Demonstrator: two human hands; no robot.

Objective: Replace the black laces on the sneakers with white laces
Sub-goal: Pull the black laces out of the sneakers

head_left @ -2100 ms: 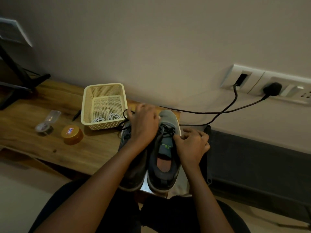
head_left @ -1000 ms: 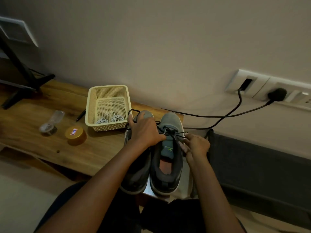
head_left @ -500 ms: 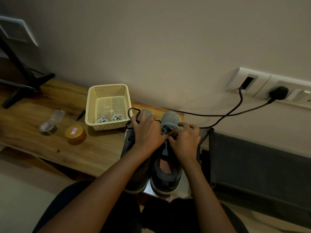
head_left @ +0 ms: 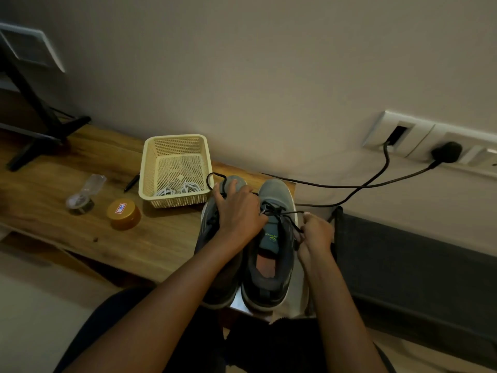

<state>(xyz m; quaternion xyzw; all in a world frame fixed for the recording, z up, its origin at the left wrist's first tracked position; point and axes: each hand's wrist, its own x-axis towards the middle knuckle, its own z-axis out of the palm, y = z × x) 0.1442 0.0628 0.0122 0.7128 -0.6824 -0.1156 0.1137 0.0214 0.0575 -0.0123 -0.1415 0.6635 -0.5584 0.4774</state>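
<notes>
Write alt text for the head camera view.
A person's right hand pinches a black lace on the right sneaker, while the left hand rests on the left sneaker. White laces lie in a basket beside them.

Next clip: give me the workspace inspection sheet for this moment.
Surface: wooden table, sneakers at its right end.
Job's things: left sneaker; right sneaker with loosened black lace; white laces in cream basket.
Clutter: gold-lidded jar, clear container, pen.
Hands: left hand lies over left sneaker, fingertips at right sneaker's lacing, grip unclear; right hand pinches black lace.
Cables: two black cables run from wall sockets behind the sneakers.
Surroundings: plain wall, black stand far left, dark panel right.
</notes>
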